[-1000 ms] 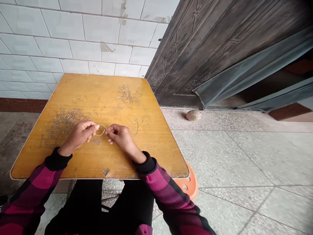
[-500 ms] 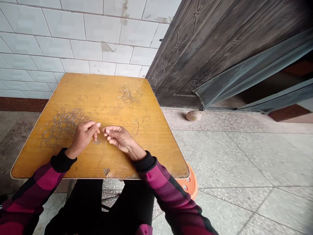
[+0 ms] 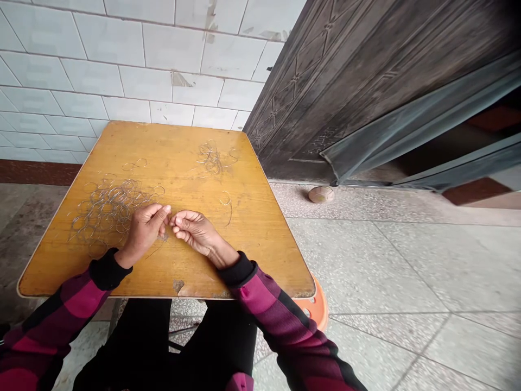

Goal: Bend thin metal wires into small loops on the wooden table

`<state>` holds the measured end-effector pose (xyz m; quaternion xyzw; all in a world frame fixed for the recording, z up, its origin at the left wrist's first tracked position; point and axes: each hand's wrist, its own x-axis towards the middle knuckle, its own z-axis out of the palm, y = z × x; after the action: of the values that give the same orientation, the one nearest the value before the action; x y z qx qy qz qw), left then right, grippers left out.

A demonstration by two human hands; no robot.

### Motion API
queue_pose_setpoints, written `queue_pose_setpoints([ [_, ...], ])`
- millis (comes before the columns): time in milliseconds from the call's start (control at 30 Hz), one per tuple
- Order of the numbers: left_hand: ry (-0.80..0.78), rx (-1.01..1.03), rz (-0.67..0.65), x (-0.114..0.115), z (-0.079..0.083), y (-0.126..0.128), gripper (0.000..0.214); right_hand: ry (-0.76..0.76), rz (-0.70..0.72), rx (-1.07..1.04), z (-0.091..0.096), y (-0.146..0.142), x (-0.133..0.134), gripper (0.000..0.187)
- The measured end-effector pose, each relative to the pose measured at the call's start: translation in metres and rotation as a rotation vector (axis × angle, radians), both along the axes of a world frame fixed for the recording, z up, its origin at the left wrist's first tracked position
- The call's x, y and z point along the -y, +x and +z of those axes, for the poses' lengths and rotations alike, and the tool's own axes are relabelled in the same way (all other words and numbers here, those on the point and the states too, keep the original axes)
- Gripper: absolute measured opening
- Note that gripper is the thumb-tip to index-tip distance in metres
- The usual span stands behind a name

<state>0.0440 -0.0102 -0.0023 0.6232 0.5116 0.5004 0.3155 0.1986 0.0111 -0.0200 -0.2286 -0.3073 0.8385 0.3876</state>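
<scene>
Over the near middle of the table, my left hand (image 3: 145,228) and my right hand (image 3: 196,232) meet fingertip to fingertip, both pinched closed. A thin wire (image 3: 154,251) is between them, its loose tail slanting down to the left below my left hand's fingers. The exact grip point is hidden by the fingers. Beside my left hand spreads a tangled heap of thin curled wires (image 3: 108,203). Right of my right hand lies a single wire with a looped end (image 3: 230,209).
A wooden-topped table (image 3: 171,146) stands against a white tiled wall (image 3: 134,43). Near its far right corner is a smaller bunch of wires (image 3: 212,158); a few strands (image 3: 136,164) lie far left. An orange stool (image 3: 319,307) shows under the right edge. A roundish stone-like object (image 3: 321,194) sits by the dark door (image 3: 317,108).
My left hand has moved slightly right, so the fingertips now come together. The wire's tail, which hung below my right hand, now slants left beneath my left hand.
</scene>
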Motion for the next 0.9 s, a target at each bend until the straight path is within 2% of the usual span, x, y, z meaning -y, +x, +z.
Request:
queue_pose_setpoints([
  [300,-0.038,0.007,-0.06,-0.002,0.004,-0.005,0.031,0.057,-0.028,0.043,-0.001,0.004,-0.003,0.028],
  [433,-0.086,0.059,-0.097,-0.004,0.001,-0.004,0.034,0.098,-0.099,0.115,0.005,0.008,-0.005,0.028],
  [633,-0.258,0.105,-0.297,-0.004,-0.009,-0.005,0.037,0.166,-0.183,0.245,0.016,0.022,-0.01,0.032],
  [767,-0.359,0.089,-0.448,0.0,-0.008,-0.001,0.034,0.207,-0.22,0.303,0.018,0.028,-0.012,0.035],
  [833,-0.362,0.167,-0.419,0.0,-0.006,0.001,0.031,0.233,-0.23,0.323,0.018,0.028,-0.013,0.035],
  [900,-0.293,0.253,-0.296,-0.001,-0.005,0.0,0.028,0.256,-0.222,0.326,0.017,0.028,-0.012,0.033],
])
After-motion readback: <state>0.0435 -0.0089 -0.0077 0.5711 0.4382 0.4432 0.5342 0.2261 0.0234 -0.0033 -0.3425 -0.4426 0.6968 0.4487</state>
